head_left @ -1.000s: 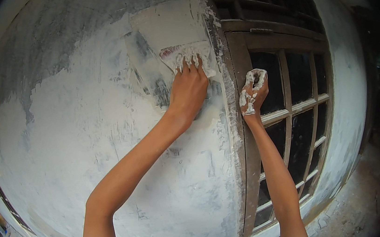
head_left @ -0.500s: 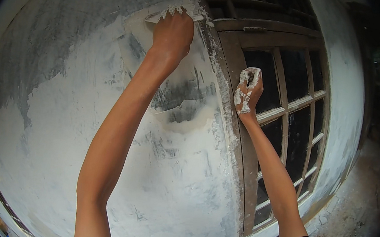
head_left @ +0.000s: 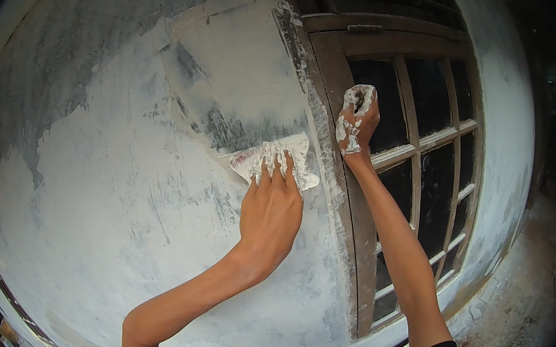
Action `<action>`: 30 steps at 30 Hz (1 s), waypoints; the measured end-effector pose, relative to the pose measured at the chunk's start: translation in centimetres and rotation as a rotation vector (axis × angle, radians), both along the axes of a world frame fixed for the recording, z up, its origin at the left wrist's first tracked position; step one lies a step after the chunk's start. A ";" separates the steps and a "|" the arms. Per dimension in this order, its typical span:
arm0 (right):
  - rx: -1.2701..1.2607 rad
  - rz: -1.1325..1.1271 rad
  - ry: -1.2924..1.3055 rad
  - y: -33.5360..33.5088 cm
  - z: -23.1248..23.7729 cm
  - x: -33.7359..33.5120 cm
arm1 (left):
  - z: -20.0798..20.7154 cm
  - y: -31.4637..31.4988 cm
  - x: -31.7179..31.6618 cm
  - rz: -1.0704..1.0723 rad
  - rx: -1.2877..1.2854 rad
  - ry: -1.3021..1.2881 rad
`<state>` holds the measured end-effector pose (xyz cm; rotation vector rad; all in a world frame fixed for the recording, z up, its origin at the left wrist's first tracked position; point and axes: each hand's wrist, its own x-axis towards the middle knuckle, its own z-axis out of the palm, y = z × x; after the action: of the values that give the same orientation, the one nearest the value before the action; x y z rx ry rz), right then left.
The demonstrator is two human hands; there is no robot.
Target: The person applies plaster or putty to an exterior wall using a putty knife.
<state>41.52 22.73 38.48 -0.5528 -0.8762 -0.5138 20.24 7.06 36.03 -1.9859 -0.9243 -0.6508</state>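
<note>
My left hand [head_left: 272,210] presses a flat putty spreader [head_left: 243,163] against the wall, its fingers laid over the blade and smeared with white putty. More putty is heaped along the spreader's upper and right edges. The wall [head_left: 114,223] is coated in uneven white, with a grey patch [head_left: 218,125] just above the spreader. My right hand [head_left: 359,124] is closed in a fist in front of the window frame, thickly caked with white putty. Whatever lies inside that fist, if anything, I cannot make out.
A brown wooden window [head_left: 425,142] with dark panes and white-smeared bars stands right of the wall patch. Its rough-edged frame [head_left: 333,173] runs beside my left hand. Another stretch of pale wall [head_left: 502,130] lies beyond it, with rubble-strewn ground [head_left: 514,324] at the lower right.
My left hand has come down the wall from the top to mid-height, and the spreader now shows under its fingers. My right fist has shifted slightly up and left.
</note>
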 end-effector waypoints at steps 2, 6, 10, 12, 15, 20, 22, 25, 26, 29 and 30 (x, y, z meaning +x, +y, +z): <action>-0.029 0.004 -0.006 -1.0 0.2 -0.4 | 4.1 -0.4 0.2 -0.031 0.165 -0.099; -0.018 0.024 -0.017 -1.8 0.6 -0.6 | 13.6 2.8 1.2 -0.074 0.476 -0.131; -0.032 0.027 -0.022 -1.3 0.6 -0.5 | 11.9 6.8 1.5 0.065 0.420 -0.065; -0.008 -0.037 -0.015 -0.4 0.3 -0.2 | 6.0 7.1 1.8 0.089 0.398 -0.056; -0.016 -0.062 -0.016 -0.4 0.3 0.0 | -3.4 5.1 1.1 0.108 0.110 0.056; 0.024 -0.054 0.033 -0.6 0.1 0.0 | 0.1 -1.3 -0.6 -0.103 -0.035 -0.052; 0.115 -0.089 0.035 -0.6 0.3 -0.2 | 7.0 -0.8 -0.1 -0.091 0.321 -0.074; 0.085 -0.023 0.037 -2.0 0.9 -1.3 | 19.1 1.5 -0.1 -0.068 0.483 -0.056; 0.094 -0.017 0.035 -2.3 1.0 -1.6 | 22.3 2.2 -0.5 -0.099 0.452 -0.058; -0.024 0.006 -0.013 -1.9 0.9 -1.2 | 25.8 5.8 -0.1 -0.016 0.389 -0.035; 0.004 -0.009 -0.001 -1.4 0.6 -0.8 | 24.8 6.4 0.8 -0.019 0.386 -0.038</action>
<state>40.75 21.38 39.03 -0.5536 -0.8738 -0.5238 21.07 13.49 60.84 -1.6444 -0.7380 -0.8141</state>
